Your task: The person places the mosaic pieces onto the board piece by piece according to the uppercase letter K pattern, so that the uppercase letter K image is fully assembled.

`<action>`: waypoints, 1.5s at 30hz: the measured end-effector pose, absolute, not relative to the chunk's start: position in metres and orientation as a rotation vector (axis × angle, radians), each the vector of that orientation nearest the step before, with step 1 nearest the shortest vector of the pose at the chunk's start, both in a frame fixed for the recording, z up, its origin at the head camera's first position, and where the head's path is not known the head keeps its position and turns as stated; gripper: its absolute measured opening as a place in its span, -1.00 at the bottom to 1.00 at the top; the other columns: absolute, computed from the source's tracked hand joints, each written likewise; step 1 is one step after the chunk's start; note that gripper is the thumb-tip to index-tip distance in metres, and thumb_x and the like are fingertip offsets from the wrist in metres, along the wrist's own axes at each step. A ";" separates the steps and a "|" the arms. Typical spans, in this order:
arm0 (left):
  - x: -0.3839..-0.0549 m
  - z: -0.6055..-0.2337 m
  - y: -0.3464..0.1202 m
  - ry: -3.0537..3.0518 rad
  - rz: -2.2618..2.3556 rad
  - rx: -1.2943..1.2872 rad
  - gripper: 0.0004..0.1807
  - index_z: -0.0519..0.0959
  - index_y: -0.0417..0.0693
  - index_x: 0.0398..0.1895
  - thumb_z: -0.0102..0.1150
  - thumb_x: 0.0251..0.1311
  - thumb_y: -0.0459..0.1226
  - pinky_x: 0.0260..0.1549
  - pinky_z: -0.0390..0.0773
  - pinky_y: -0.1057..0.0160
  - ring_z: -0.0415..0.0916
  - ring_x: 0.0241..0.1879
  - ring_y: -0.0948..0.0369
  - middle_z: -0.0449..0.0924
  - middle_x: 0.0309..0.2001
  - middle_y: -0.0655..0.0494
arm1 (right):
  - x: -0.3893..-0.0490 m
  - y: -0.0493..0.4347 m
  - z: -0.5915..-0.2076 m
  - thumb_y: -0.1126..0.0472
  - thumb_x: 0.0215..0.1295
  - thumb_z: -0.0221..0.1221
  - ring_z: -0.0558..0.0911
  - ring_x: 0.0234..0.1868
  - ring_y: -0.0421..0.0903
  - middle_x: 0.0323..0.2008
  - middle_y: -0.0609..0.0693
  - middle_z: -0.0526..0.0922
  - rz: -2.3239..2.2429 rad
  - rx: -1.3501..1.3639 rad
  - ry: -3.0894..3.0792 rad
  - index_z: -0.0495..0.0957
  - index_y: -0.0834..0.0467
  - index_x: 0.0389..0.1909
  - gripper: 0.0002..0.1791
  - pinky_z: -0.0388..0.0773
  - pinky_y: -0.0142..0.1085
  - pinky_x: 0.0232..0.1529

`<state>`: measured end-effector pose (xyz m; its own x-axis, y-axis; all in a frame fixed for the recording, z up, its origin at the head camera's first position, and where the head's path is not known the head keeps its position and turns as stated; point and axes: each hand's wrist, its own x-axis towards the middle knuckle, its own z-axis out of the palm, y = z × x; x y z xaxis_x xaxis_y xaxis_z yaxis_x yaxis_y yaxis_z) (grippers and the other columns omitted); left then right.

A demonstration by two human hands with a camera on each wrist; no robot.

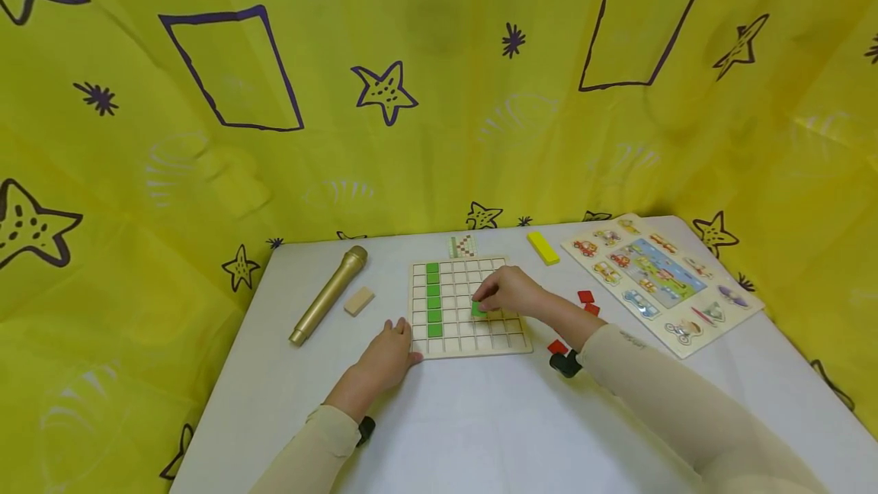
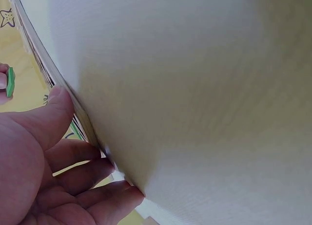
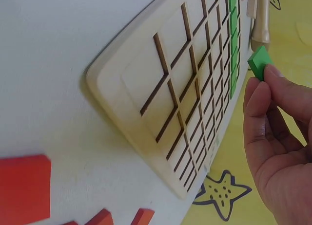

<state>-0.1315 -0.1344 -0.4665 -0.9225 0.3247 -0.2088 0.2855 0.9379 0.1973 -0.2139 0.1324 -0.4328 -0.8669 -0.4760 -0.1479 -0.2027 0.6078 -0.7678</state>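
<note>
A wooden grid board (image 1: pixel 473 351) lies flat on the table, with a column of several green tiles (image 1: pixel 434 303) set in its squares toward the left side. Between thumb and fingertips, my right hand (image 1: pixel 511 292) pinches another green tile (image 3: pixel 260 62), held above the board's grid in the right wrist view. My left hand (image 1: pixel 386 353) rests at the board's near left corner, its thumb (image 2: pixel 61 101) against the edge and its fingers reaching along the side.
Several red tiles (image 1: pixel 585 296) lie right of the board. Behind it are a small pattern card (image 1: pixel 463 245) and a yellow block (image 1: pixel 543 248). A gold toy microphone (image 1: pixel 328 296) and a plain wooden block (image 1: pixel 359 301) lie left. A picture puzzle board (image 1: pixel 617 292) fills the right side.
</note>
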 end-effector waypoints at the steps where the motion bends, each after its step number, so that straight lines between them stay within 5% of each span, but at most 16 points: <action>1: -0.132 -0.466 -0.134 2.856 0.239 0.459 -0.24 0.26 -0.54 0.38 0.17 0.40 -0.07 0.27 0.39 -0.10 0.20 0.39 -0.32 0.27 0.40 -0.40 | -0.214 0.130 -0.433 0.35 0.20 0.40 0.65 -0.32 -0.18 -0.31 -0.05 0.75 -1.126 -0.549 2.501 0.78 0.22 -0.20 -0.86 0.64 -0.33 -0.25; 45: -0.133 -0.467 -0.136 2.863 0.249 0.490 -0.24 0.29 -0.56 0.36 0.19 0.39 -0.07 0.24 0.42 -0.09 0.23 0.37 -0.33 0.30 0.37 -0.41 | -0.195 0.058 -0.460 0.34 0.13 0.45 0.61 -0.38 -0.27 -0.45 -0.13 0.74 -1.083 -0.819 2.439 0.79 0.18 -0.36 -0.94 0.57 -0.41 -0.32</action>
<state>-0.1331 -0.1362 -0.4667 -0.9187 0.3451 -0.1922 0.3066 0.9298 0.2037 -0.1951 0.0575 -0.4597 -0.7721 -0.6306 -0.0792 -0.3642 0.5411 -0.7580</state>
